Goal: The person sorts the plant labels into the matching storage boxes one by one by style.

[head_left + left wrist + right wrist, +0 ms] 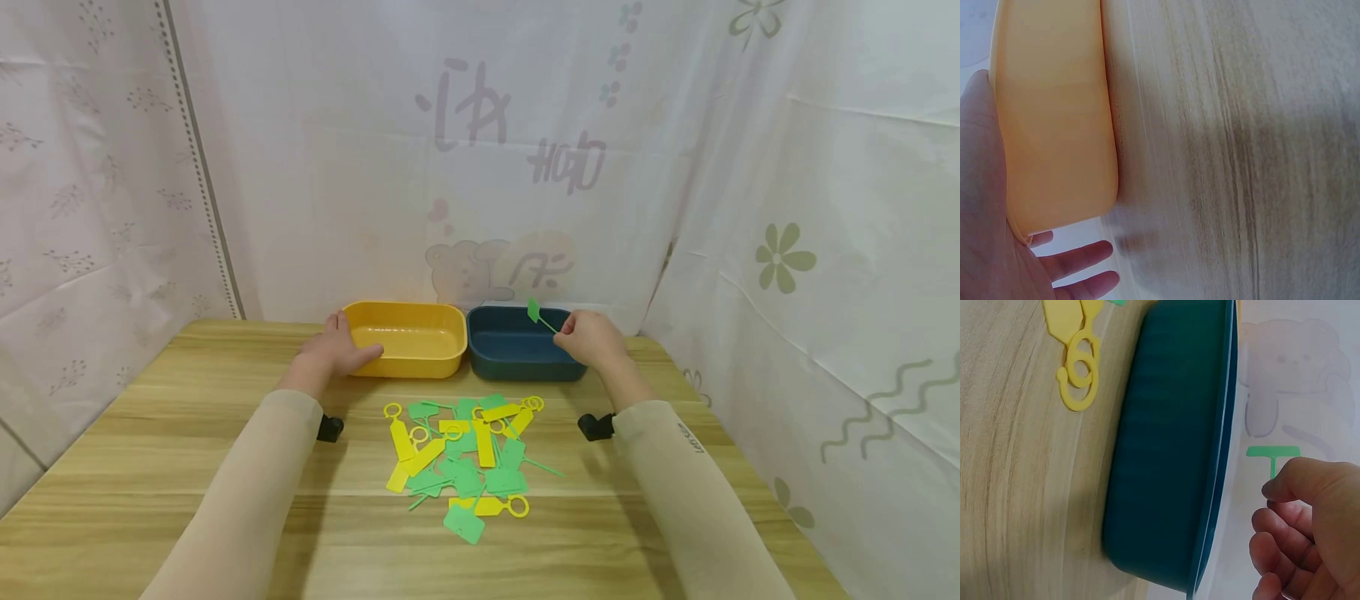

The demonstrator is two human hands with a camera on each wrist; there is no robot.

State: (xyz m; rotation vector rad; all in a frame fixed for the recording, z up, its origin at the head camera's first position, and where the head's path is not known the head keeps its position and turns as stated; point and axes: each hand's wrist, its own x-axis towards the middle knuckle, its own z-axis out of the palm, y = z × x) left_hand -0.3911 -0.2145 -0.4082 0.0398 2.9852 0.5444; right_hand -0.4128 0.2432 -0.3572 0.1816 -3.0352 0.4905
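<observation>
My left hand (335, 348) rests against the left end of a yellow plastic bin (408, 367). In the left wrist view its thumb lies along the bin's rim, and the fingers (1079, 260) extend straight past the corner. Over the right end of a dark blue bin (517, 368), my right hand (594, 337) pinches a green plant tag (533, 310) by its thin stem between thumb and index finger. The tag's flat head points up and left, above the bin's rim. In the right wrist view the other fingers (1266, 550) are curled in.
A loose pile of green tags (463, 523) and yellow ring-ended tags (427, 456) lies on the wooden table (375, 558), nearer than the bins. The two bins stand side by side along the back edge. Patterned curtains (337, 167) hang behind and at both sides.
</observation>
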